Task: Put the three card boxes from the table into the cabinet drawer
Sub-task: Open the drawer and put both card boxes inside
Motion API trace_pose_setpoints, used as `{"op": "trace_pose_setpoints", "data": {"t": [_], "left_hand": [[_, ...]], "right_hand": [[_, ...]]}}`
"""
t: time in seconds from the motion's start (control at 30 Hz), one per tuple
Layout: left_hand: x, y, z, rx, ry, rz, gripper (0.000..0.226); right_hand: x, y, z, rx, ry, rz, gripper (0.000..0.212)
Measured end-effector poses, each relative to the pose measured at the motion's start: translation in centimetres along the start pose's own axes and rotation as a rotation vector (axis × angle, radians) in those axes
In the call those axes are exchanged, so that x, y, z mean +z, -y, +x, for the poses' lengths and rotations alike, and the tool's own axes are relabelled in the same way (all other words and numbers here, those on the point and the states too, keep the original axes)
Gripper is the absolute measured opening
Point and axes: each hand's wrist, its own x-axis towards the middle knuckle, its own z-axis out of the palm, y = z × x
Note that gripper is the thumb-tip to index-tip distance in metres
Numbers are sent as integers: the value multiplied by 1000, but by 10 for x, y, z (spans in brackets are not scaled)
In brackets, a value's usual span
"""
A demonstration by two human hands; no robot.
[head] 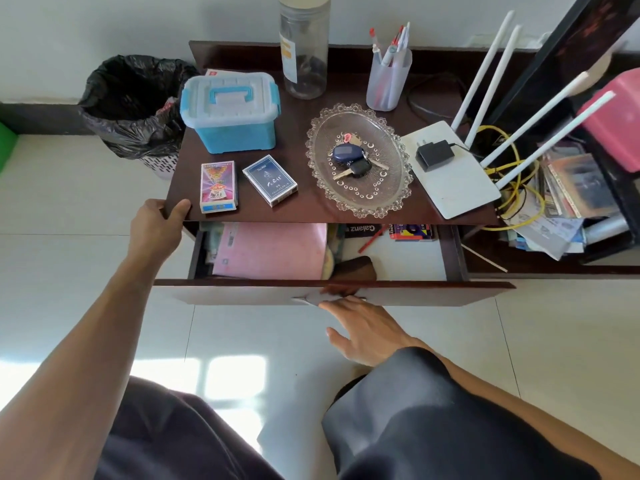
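Drawer (pixel 391 261) open: your left hand (pixel 156 230) grips the bench (pixel 311 109) edge to steady, right hand (pixel 363 327) fingers spread, empty, at the handle; two boxes (pixel 219 187) at 10 o'clock.

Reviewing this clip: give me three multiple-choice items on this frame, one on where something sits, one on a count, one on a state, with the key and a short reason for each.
1. Where do the keys lie?
A. in the glass dish
B. in the pen cup
C. on the router

2. How many card boxes are on the tabletop?
A. none
B. two
C. four

3. What state is the drawer in?
A. shut
B. pulled open
C. taken out and set on the floor

Key: 1 A, the keys rest in the middle of the oval dish. 2 B, only the colourful card box and the dark blue card box lie there, side by side at the front edge. 3 B, its contents show, with the right hand at its front and the left hand gripping the tabletop's corner.
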Motion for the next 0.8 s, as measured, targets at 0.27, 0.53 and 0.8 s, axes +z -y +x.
{"op": "trace_pose_setpoints", "data": {"t": [0.27, 0.53, 0.8], "left_hand": [[4, 2, -3, 13, -32, 1, 59], [6, 9, -2, 31, -45, -38, 63], [-9, -2, -35, -33, -5, -49, 53]], "right_hand": [[20, 28, -41, 39, 188, 2, 63], [11, 42, -59, 9, 306, 26, 60], [-38, 13, -75, 364, 519, 1059, 32]]}}
